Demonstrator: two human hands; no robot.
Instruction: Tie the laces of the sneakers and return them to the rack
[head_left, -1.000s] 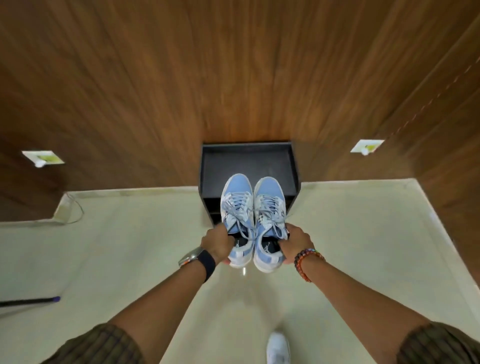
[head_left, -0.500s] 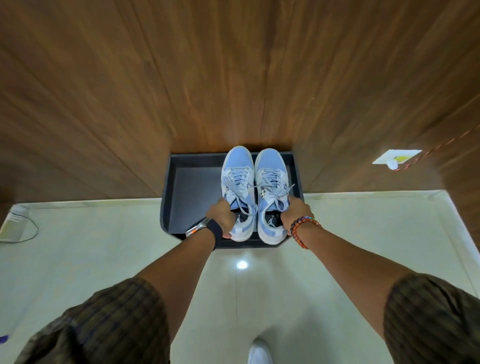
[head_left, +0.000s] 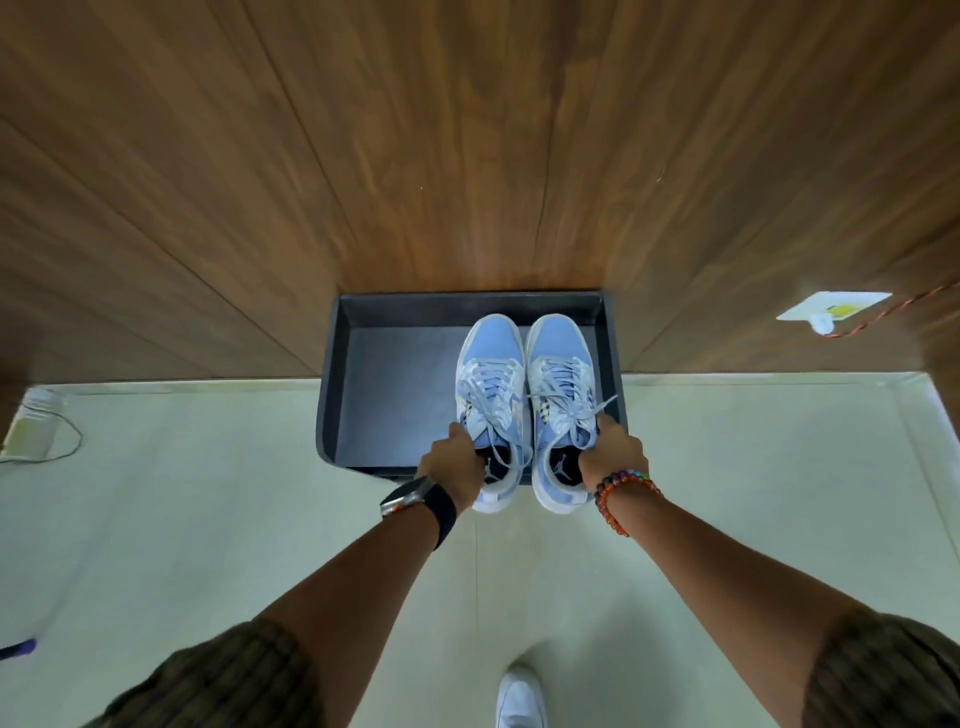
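A pair of blue sneakers is held side by side on the right of a dark rack. The left sneaker's collar is grasped in the left hand's grip, the right sneaker's in the right hand's.

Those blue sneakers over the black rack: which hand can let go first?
Probably the right. The right sneaker looks further onto the rack than the left sneaker; both heels overhang. The right hand and left hand each grip a collar.
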